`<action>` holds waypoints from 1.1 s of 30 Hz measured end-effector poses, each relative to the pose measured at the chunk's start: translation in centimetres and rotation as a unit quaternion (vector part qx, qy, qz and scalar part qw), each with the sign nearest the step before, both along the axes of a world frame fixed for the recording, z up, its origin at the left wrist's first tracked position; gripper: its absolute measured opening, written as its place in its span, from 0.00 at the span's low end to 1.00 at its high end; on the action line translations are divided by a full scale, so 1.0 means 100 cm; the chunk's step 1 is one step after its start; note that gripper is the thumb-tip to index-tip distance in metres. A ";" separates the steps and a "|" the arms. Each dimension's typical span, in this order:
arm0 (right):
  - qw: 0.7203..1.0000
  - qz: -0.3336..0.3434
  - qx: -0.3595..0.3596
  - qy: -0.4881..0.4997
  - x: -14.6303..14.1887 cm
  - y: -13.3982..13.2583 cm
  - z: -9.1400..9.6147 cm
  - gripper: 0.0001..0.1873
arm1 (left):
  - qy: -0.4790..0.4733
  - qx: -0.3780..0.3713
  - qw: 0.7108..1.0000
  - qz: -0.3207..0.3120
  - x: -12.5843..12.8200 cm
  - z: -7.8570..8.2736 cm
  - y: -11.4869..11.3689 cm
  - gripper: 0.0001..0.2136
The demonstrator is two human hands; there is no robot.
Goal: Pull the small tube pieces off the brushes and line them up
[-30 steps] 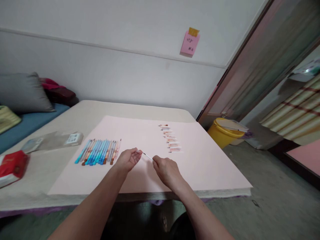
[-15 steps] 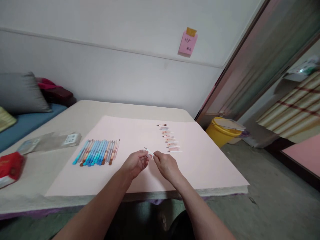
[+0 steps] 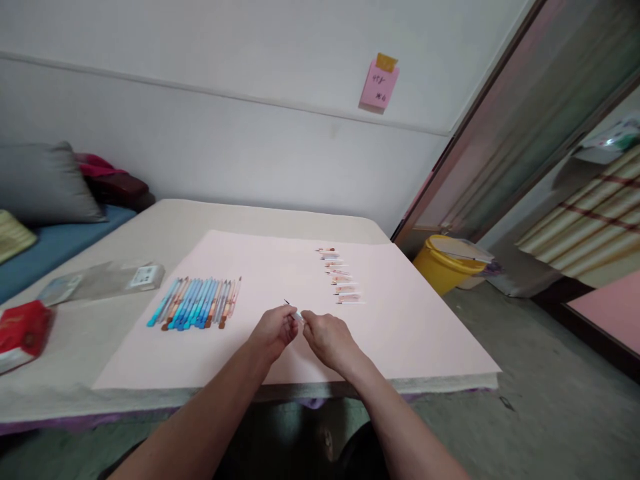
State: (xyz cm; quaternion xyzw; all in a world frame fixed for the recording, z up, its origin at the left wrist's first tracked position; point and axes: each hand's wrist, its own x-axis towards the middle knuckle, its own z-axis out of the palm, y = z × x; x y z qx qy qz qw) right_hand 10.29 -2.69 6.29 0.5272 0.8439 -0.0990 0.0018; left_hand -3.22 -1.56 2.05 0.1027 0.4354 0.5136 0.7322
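Observation:
Above the pink sheet, my left hand (image 3: 277, 329) pinches a thin white pen refill (image 3: 297, 315) with a dark tip pointing up and to the left. My right hand (image 3: 329, 335) is closed at the refill's other end, and its fingers cover that end. Left of my hands lies a row of blue, brown and pale pens (image 3: 196, 303), side by side. Beyond my right hand, a column of pen parts (image 3: 342, 280) with thin white refills lies on the sheet.
The pink sheet (image 3: 400, 333) covers much of the table (image 3: 240, 217). A clear plastic bag (image 3: 107, 280) and a red packet (image 3: 24, 328) lie at the left. A yellow bin (image 3: 440, 267) stands right of the table. A pink note (image 3: 379, 85) hangs on the wall.
My hands have shifted slightly down and closer together. Less of the refill shows between them, and its tip sits a little lower and further left. The laid-out pens and parts are unchanged.

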 end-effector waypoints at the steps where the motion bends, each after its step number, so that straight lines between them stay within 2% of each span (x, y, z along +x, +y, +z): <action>1: 1.000 0.000 -0.004 0.003 0.000 0.000 0.000 0.16 | 0.002 0.000 1.000 0.005 0.000 0.001 0.000 0.06; 4: 1.000 -0.002 -0.016 0.025 0.002 0.001 -0.001 0.16 | 0.010 -0.004 0.999 0.035 -0.001 0.002 0.002 0.06; 7: 0.995 -0.002 -0.040 0.092 0.009 0.005 0.002 0.13 | 0.016 -0.020 0.996 0.082 -0.008 0.002 0.008 0.08; 9: 0.983 -0.003 -0.078 0.166 0.014 0.008 0.005 0.12 | 0.017 -0.036 0.994 0.105 -0.014 0.001 0.012 0.10; 11: 0.960 -0.015 -0.131 0.248 0.020 0.012 0.007 0.11 | 0.016 -0.049 0.992 0.118 -0.019 0.000 0.015 0.10; 14: 0.899 -0.066 -0.200 0.384 0.024 0.021 0.003 0.11 | 0.012 -0.055 0.991 0.121 -0.022 0.000 0.017 0.09; 17: 0.805 -0.128 -0.245 0.525 0.022 0.030 -0.006 0.11 | 0.009 -0.048 0.993 0.105 -0.018 0.002 0.014 0.09; 19: 0.749 -0.156 -0.267 0.586 0.018 0.036 -0.013 0.14 | 0.010 -0.039 0.996 0.084 -0.013 0.003 0.011 0.08; 21: 0.714 -0.177 -0.287 0.614 0.014 0.041 -0.021 0.17 | 0.018 -0.028 0.997 0.063 -0.008 0.003 0.008 0.08; 22: 0.705 -0.184 -0.296 0.617 0.011 0.043 -0.025 0.16 | 0.025 -0.023 0.998 0.054 -0.005 0.003 0.006 0.07; 24: 0.709 -0.183 -0.304 0.609 0.007 0.045 -0.033 0.13 | 0.042 -0.017 0.998 0.044 0.001 0.000 0.003 0.06; 25: 0.725 -0.170 -0.299 0.596 0.005 0.046 -0.037 0.10 | 0.050 -0.015 0.998 0.042 0.004 -0.002 0.002 0.06; 27: 0.779 -0.123 -0.270 0.553 0.002 0.046 -0.043 0.07 | 0.062 -0.011 0.997 0.038 0.008 -0.006 0.001 0.05; 30: 0.863 -0.058 -0.212 0.454 0.000 0.046 -0.048 0.08 | 0.065 -0.002 0.997 0.031 0.011 -0.011 0.000 0.03; 33: 0.923 -0.031 -0.161 0.348 -0.001 0.045 -0.047 0.11 | 0.058 0.003 0.998 0.018 0.012 -0.014 0.001 0.03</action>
